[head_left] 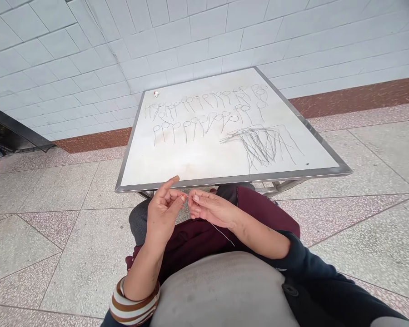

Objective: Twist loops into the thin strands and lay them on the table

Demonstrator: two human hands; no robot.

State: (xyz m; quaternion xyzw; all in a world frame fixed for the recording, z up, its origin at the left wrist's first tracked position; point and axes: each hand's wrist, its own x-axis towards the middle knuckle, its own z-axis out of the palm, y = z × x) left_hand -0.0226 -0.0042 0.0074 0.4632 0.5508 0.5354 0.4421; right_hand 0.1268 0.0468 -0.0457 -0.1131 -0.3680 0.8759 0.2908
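My left hand (165,206) pinches the end of a thin wire between thumb and forefinger, its other fingers raised. Touching it at the fingertips, my right hand (209,206) has its fingers closed on the same wire (223,234), whose free end hangs below the palm toward my lap. Both hands are just off the near edge of a white table (197,159). On the table lie several looped wires (194,125) in rows, each a ring with a tail. A tangled pile of unlooped wires (262,143) rests at the right.
A small red and white object (156,94) sits at the table's far left corner. Near the right front edge is a tiny dark speck (307,164). The table's metal rim (231,179) runs just ahead of my hands. Behind it stands a tiled wall (191,41).
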